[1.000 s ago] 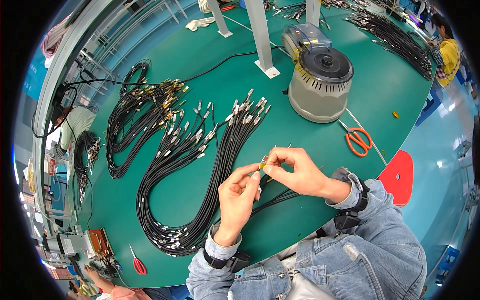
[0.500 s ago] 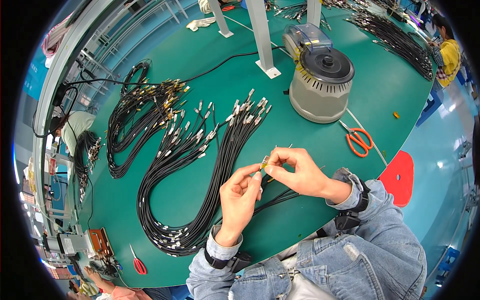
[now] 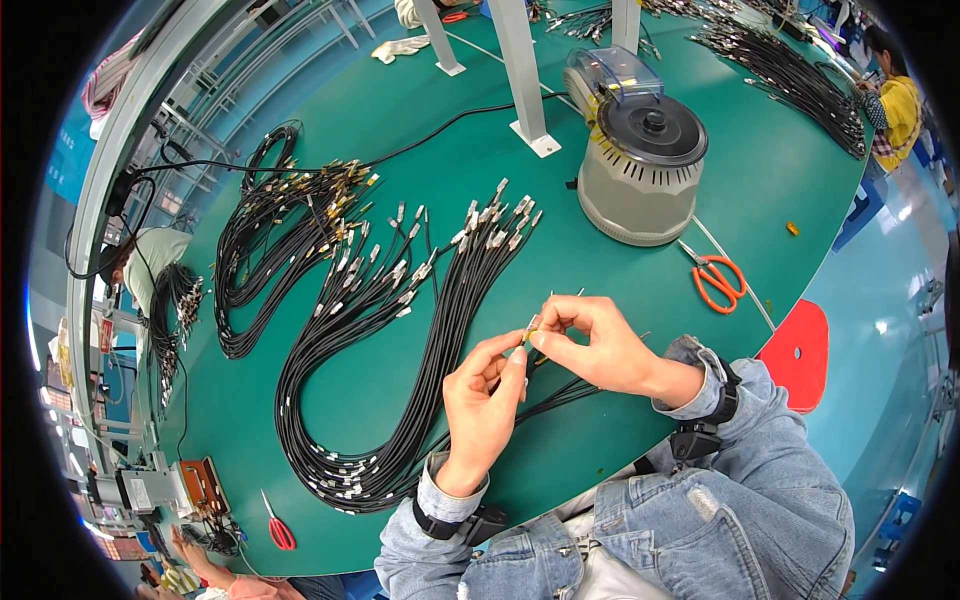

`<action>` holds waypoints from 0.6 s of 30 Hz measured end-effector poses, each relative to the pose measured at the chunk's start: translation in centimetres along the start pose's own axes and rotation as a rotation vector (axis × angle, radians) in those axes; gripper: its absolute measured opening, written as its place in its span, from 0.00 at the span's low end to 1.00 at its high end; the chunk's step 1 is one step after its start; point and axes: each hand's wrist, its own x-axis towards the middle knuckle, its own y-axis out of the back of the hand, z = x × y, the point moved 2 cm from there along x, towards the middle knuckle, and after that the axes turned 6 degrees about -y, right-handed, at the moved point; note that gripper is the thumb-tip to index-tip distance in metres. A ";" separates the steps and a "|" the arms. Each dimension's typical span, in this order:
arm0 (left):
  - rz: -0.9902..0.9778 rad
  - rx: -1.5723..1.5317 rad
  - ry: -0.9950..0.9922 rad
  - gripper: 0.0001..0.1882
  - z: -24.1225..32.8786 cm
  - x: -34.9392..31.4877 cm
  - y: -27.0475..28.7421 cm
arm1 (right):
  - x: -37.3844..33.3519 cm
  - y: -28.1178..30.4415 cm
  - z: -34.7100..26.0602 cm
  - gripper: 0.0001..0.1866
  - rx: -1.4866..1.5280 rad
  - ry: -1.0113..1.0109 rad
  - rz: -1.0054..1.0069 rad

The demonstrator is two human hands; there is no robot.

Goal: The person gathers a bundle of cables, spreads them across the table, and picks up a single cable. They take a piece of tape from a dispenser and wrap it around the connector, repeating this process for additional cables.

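Over the green table, my left hand (image 3: 482, 415) and my right hand (image 3: 605, 348) meet at the tips, thumbs and forefingers pinched together. Between them sits a small silvery cable connector (image 3: 532, 324) with a bit of yellow tape on it; the fingers hide most of it. Black cables (image 3: 560, 397) run beneath my hands toward the right. To the left, a large bundle of black cables (image 3: 462, 305) with metal connectors and white labels lies in a U-shaped curve.
A grey round tape dispenser (image 3: 640, 195) stands beyond my hands, near a metal post (image 3: 522, 75). Orange-handled scissors (image 3: 722, 287) lie right, red-handled scissors (image 3: 281, 532) lower left. Another cable bundle (image 3: 232, 300) bears yellow tape. A red stool (image 3: 800, 345) stands beside the table; other people work around.
My left hand has shifted very slightly to the right, its fingers closer around the connector. My right hand stays almost where it was, still pinching.
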 end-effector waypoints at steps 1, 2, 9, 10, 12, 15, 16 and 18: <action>0.002 0.012 -0.010 0.11 0.0 0.0 0.0 | 0.0 0.0 0.0 0.07 0.001 0.000 0.000; 0.005 0.023 -0.019 0.11 -0.1 0.0 0.0 | 0.0 0.0 -0.1 0.08 0.004 -0.006 -0.001; 0.042 -0.058 0.009 0.08 0.0 0.2 -0.1 | 0.0 -0.1 -0.1 0.07 0.012 -0.031 -0.014; 0.040 -0.116 0.047 0.07 0.0 0.3 0.0 | -0.1 -0.1 -0.2 0.07 0.004 -0.029 -0.016; 0.040 -0.174 0.085 0.06 0.1 0.4 0.1 | -0.2 -0.1 -0.4 0.07 -0.012 -0.026 -0.021; 0.053 -0.237 0.168 0.05 0.4 0.5 0.3 | -0.2 -0.1 -0.8 0.06 -0.027 0.000 -0.046; 0.055 -0.236 0.167 0.05 0.4 0.5 0.3 | -0.2 -0.1 -0.9 0.06 -0.035 0.013 -0.057; 0.072 -0.246 0.173 0.05 0.0 0.6 0.4 | -0.2 -0.1 -1.0 0.06 -0.035 0.007 -0.058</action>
